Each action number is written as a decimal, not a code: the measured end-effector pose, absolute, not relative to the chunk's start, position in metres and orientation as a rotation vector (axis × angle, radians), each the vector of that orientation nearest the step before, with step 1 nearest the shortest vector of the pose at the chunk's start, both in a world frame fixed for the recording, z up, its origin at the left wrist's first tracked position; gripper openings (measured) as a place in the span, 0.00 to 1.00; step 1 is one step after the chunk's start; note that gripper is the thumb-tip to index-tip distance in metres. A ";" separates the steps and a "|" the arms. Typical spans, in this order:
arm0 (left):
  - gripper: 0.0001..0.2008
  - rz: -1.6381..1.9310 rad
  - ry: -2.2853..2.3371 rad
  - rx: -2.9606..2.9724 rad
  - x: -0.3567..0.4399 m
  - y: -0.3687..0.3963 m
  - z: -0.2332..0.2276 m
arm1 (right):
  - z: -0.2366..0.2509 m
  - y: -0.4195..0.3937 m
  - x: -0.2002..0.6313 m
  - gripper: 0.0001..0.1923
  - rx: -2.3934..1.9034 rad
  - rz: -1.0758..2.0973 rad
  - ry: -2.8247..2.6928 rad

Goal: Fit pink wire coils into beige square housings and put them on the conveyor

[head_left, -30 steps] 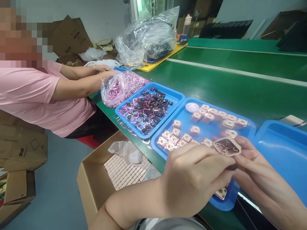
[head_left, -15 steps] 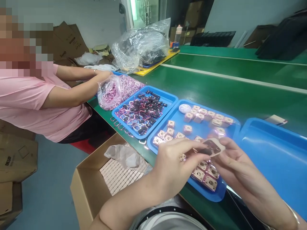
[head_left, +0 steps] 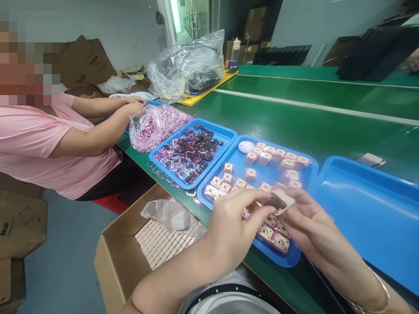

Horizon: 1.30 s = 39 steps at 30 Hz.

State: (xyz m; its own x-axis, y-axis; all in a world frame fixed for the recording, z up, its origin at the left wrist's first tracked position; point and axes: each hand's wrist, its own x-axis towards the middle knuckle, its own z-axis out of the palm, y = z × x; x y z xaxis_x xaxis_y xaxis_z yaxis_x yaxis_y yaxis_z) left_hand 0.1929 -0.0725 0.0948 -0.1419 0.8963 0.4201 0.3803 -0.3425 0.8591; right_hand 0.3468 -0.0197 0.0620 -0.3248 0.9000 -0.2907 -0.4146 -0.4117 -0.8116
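Over the front of a blue tray [head_left: 202,201], my left hand [head_left: 234,222] and my right hand [head_left: 310,220] meet at one small item. My right fingers are closed round a cream-coloured block [head_left: 286,201] with rounded corners. Thumb and forefinger of my left hand pinch a small dark piece [head_left: 275,200] against the block's left side. Whether the two are joined, I cannot tell. Below and behind my hands, rows of cream blocks with pink metallic rims [head_left: 280,242] and holes in their tops lie in the tray.
Left of it, another blue tray [head_left: 234,134] holds dark pieces and pinkish metal frames. A third blue tray [head_left: 366,205] stands at right. An open carton [head_left: 113,253] contains rows of pale blocks. A co-worker in a pink shirt [head_left: 42,148] handles a clear bag of pink parts [head_left: 147,128].
The view has shifted slightly. My hands remain together at the block, which is now turned with less of its dark face showing. The co-worker's hand has moved above the bag.
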 end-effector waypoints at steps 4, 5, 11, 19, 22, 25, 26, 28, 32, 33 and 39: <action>0.06 1.416 1.453 1.608 0.195 -0.071 0.092 | 0.058 -0.019 0.346 0.14 -0.904 1.851 -0.847; 0.06 1.403 1.458 1.562 0.195 -0.069 0.091 | 0.057 -0.019 0.346 0.14 -0.887 1.839 -0.868; 0.04 1.501 1.249 1.168 0.197 -0.057 0.082 | 0.055 -0.015 0.346 0.12 -0.842 1.733 -0.936; 0.05 1.515 1.378 1.450 0.193 -0.057 0.080 | 0.060 -0.008 0.348 0.11 -0.784 1.665 -0.998; 0.06 1.482 1.392 1.648 0.190 -0.057 0.081 | 0.060 -0.007 0.350 0.10 -0.748 1.595 -1.091; 0.07 1.507 1.394 1.778 0.187 -0.057 0.081 | 0.060 -0.006 0.351 0.11 -0.719 1.575 -1.153; 0.06 1.534 1.395 1.801 0.186 -0.056 0.080 | 0.060 -0.006 0.352 0.11 -0.715 1.583 -1.166; 0.06 1.595 1.389 1.822 0.184 -0.056 0.078 | 0.060 -0.005 0.351 0.11 -0.700 1.600 -1.180; 0.07 1.551 1.333 1.910 0.178 -0.054 0.075 | 0.064 -0.003 0.352 0.10 -0.632 1.589 -1.159; 0.06 1.515 1.320 1.940 0.176 -0.053 0.075 | 0.065 -0.003 0.353 0.10 -0.628 1.588 -1.160; 0.06 1.385 1.361 2.038 0.171 -0.041 0.069 | 0.068 -0.003 0.355 0.10 -0.686 1.617 -1.235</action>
State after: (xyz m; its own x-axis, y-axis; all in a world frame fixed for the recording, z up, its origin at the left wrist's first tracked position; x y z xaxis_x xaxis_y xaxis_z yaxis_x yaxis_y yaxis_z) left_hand 0.1709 -0.0406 0.0687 0.0736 0.8395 0.5383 0.5237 -0.4919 0.6956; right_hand 0.3547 -0.0032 0.0683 -0.3875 0.9153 0.1102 -0.3475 -0.0343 -0.9370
